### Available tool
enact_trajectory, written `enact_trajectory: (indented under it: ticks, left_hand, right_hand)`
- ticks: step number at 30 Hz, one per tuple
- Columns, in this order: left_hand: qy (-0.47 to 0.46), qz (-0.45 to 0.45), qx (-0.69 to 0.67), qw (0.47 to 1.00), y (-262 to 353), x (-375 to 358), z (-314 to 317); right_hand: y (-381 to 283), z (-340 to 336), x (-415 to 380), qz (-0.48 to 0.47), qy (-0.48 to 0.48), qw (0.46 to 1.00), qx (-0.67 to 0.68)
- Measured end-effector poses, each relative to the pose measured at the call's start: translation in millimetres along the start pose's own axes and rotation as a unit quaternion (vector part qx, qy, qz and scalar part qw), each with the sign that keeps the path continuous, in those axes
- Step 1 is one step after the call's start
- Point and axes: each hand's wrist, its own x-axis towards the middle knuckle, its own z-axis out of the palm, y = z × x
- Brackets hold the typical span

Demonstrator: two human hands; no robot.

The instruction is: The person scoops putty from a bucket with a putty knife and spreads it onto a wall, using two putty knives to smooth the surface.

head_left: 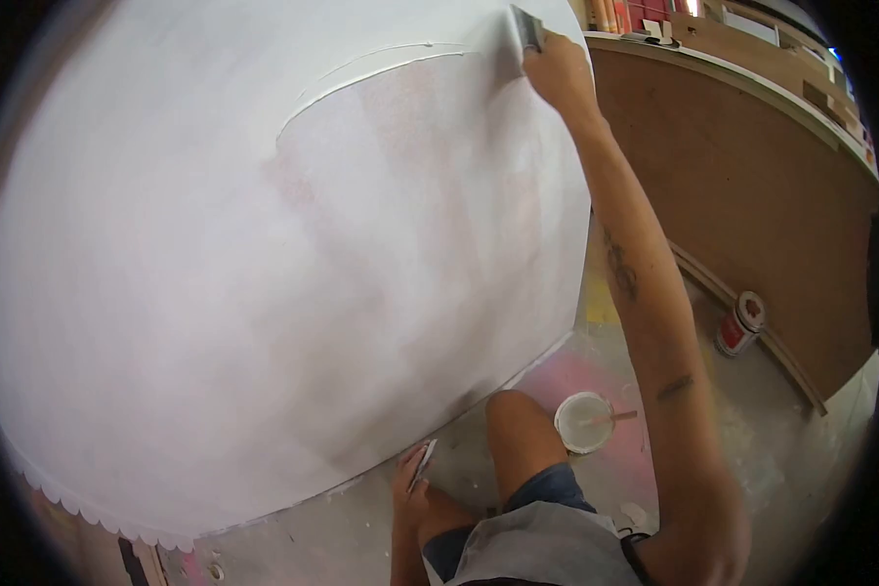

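Observation:
A large curved white panel (215,264) fills the left and middle of the view, with faint pinkish patches and a raised ridge of white filler (361,70) across its upper part. My right hand (560,73) is stretched up to the panel's top right edge, closed around a wide flat scraper (525,29) whose blade is against the surface. Low down, near my knee, my left hand (412,479) is closed on a second flat scraper (424,462), just off the panel's bottom edge.
An open white bucket (584,423) with a stick across its rim stands by my knee. To the right are a red and white can (740,324), a curved strip (752,332) and a large brown board (742,186). Shelved items (645,15) show at the top right.

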Motion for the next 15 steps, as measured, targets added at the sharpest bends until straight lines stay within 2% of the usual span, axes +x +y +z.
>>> enact_trajectory:
  ticks: [3,5,7,9,11,13,15]
  left_hand:
    - [-0.022,0.010,-0.005,1.000,-25,-7,-1]
    - [-0.018,0.001,-0.005,1.000,-23,-3,5]
    - [-0.027,0.020,0.010,0.999,-24,-1,11]
    - [-0.037,0.045,0.028,0.998,-22,8,10]
    - [-0.065,0.003,0.008,0.998,-22,11,6]
    - [-0.065,0.011,-0.009,0.998,-25,13,2]
    - [-0.065,0.014,-0.028,0.997,-33,13,-5]
  right_hand:
    - [2,-10,0,0.039,-0.004,0.998,-0.045]
    - [-7,-5,-5,0.010,0.023,0.998,-0.050]
    - [-23,4,-21,-0.059,0.073,0.995,-0.036]
    - [-59,6,-33,-0.090,0.075,0.993,-0.015]
    - [-101,6,-45,-0.115,0.082,0.990,0.013]
    - [-142,14,-61,-0.151,0.090,0.984,0.019]
    - [-180,21,-83,-0.186,0.056,0.981,0.028]
